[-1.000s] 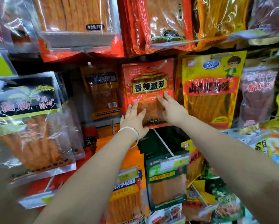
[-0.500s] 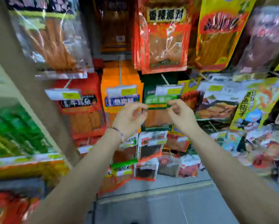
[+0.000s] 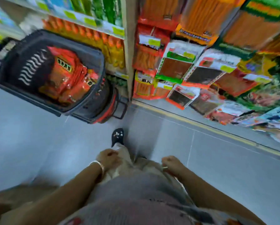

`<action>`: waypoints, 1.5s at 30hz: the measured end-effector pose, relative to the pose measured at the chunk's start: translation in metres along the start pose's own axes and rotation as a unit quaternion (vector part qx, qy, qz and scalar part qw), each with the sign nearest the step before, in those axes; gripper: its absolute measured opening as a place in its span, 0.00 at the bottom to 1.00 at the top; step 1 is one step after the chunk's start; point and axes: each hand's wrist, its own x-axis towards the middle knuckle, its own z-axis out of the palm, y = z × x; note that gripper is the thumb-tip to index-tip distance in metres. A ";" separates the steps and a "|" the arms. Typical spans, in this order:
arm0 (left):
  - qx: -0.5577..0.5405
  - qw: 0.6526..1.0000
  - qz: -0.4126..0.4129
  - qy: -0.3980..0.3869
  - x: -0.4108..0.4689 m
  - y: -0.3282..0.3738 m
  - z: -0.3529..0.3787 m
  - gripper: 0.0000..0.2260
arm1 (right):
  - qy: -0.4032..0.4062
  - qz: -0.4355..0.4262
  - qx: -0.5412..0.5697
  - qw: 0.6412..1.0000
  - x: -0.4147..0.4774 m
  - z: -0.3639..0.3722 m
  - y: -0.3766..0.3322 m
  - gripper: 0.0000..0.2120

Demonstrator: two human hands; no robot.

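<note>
The view points down at the floor and is blurred. My left hand, with a bracelet at the wrist, hangs in front of my body with its fingers loosely curled and holds nothing. My right hand hangs beside it the same way, also holding nothing. A dark shopping basket stands on the floor ahead to the left. Several red snack packets lie inside it. Both hands are well short of the basket and apart from the shelves.
Hanging snack packs fill the display at the upper right, down to near the floor. A shelf post divides them from bottles on shelves at the left. A second basket sits under the first. My shoe rests on grey tiles.
Both hands dropped from the hanging packets down to my waist. The view swung from the shelves down to the floor and basket.
</note>
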 end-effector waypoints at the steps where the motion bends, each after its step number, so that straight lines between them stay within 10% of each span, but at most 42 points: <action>1: -0.028 0.999 -0.015 0.014 0.004 -0.004 -0.011 0.10 | -0.037 0.025 0.020 0.999 0.003 0.009 -0.005 0.18; 9: -0.086 0.989 -0.123 0.005 0.047 -0.057 -0.092 0.13 | -0.060 0.082 0.001 0.995 0.060 0.006 -0.116 0.09; 26: -0.189 0.980 0.033 0.046 0.161 -0.028 -0.381 0.07 | -0.032 -0.077 0.140 0.987 0.202 0.094 -0.461 0.04; 45: -0.324 0.931 0.002 0.169 0.289 -0.019 -0.399 0.07 | 0.112 -0.105 0.102 0.983 0.380 0.135 -0.559 0.10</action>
